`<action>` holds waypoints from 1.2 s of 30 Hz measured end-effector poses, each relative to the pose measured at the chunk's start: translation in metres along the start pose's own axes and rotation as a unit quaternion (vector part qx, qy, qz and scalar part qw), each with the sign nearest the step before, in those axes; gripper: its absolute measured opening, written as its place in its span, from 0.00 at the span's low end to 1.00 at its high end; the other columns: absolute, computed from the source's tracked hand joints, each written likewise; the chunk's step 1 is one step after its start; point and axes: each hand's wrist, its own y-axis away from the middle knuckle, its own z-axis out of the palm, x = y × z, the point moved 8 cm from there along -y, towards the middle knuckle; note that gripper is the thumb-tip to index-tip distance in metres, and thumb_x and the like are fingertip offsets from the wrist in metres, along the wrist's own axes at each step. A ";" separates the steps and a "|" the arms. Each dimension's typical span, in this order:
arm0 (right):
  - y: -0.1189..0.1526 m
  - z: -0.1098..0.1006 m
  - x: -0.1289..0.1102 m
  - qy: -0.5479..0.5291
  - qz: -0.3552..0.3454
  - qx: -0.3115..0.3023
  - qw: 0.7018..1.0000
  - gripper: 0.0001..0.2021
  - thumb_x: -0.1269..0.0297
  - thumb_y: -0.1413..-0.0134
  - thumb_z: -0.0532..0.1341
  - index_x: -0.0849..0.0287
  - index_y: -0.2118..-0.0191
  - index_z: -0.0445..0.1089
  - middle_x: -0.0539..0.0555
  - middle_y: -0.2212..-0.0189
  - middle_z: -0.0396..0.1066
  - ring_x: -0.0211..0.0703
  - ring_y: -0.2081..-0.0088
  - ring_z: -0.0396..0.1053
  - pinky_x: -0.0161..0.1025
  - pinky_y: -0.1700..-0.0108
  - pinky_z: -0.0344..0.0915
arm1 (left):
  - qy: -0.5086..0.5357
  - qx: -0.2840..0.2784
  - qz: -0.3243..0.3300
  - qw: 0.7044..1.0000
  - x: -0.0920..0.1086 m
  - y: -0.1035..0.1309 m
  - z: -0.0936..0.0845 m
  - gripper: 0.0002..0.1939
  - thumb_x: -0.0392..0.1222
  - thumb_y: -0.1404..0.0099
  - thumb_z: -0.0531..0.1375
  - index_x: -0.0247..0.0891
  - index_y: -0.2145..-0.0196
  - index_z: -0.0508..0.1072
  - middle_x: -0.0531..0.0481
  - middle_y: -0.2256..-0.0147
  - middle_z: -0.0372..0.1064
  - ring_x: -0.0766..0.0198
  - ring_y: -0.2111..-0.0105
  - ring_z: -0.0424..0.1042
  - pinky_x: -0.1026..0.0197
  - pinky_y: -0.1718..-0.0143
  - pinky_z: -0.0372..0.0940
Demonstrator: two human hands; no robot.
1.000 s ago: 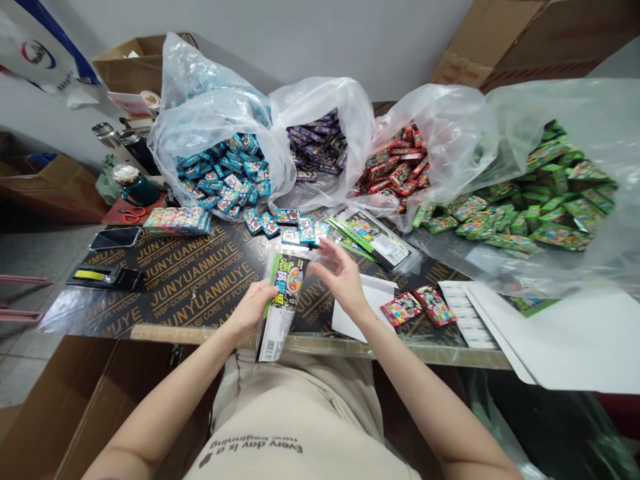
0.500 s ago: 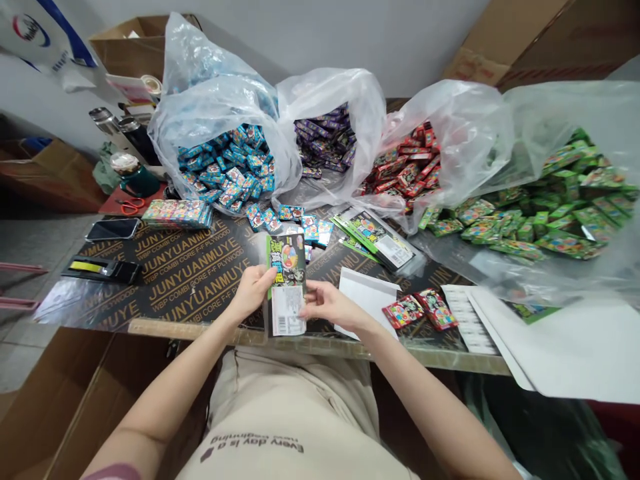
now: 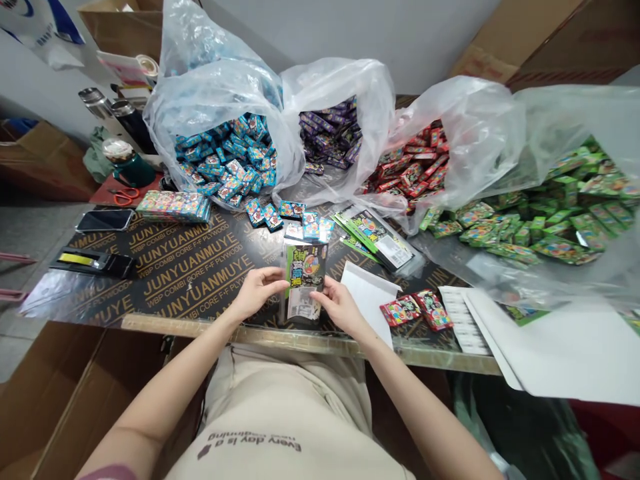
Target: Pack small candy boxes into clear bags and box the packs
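Observation:
Between my hands is a black and green printed candy packet (image 3: pixel 305 277) in clear plastic, with a white label on its lower half. My left hand (image 3: pixel 260 291) pinches its left edge, thumb in front. On the right edge, my right hand (image 3: pixel 340 303) grips it with the thumb over the front. Just beyond the packet lie small blue candy boxes (image 3: pixel 311 225). Similar flat packets (image 3: pixel 377 239) are stacked to the right, behind a folded white card (image 3: pixel 367 293). Two red candy boxes (image 3: pixel 401 310) rest beside that card.
Clear bags along the back hold blue boxes (image 3: pixel 245 157), purple boxes (image 3: pixel 333 133), red boxes (image 3: pixel 415 160) and green boxes (image 3: pixel 565 207). At left are a phone (image 3: pixel 104 220), a black and yellow tool (image 3: pixel 90 261), orange scissors (image 3: pixel 124 195) and a packet stack (image 3: pixel 173 205). White sheets (image 3: pixel 565 347) overhang the right front edge.
The packet has shifted slightly right and now tilts back, appearing shorter. My right thumb has come over its front, and my left hand has moved to its edge. The view has shifted a little.

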 end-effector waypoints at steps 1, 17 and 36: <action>0.002 0.000 0.002 0.012 -0.001 0.001 1.000 0.14 0.59 0.48 0.62 0.59 0.57 0.71 0.52 0.66 0.76 0.43 0.67 0.72 0.41 0.62 0.70 | -0.018 0.009 0.007 1.000 0.001 -0.001 -0.002 0.14 0.47 0.48 0.67 0.34 0.67 0.77 0.49 0.70 0.76 0.62 0.70 0.72 0.63 0.65 0.65; -0.003 -0.003 -0.047 -0.044 -0.044 0.066 0.996 0.19 0.53 0.52 0.68 0.56 0.57 0.68 0.55 0.58 0.76 0.46 0.57 0.73 0.45 0.50 0.69 | 0.037 0.007 0.036 0.999 0.014 0.016 0.014 0.21 0.46 0.42 0.65 0.38 0.52 0.71 0.45 0.58 0.77 0.56 0.58 0.75 0.57 0.53 0.67; -0.005 0.005 -0.061 -0.226 0.017 0.116 0.967 0.09 0.62 0.61 0.70 0.54 0.69 0.78 0.50 0.68 0.79 0.46 0.65 0.77 0.47 0.53 0.71 | 0.137 0.105 0.030 0.985 0.051 0.018 0.014 0.12 0.43 0.48 0.68 0.37 0.64 0.81 0.46 0.65 0.79 0.58 0.64 0.77 0.57 0.56 0.70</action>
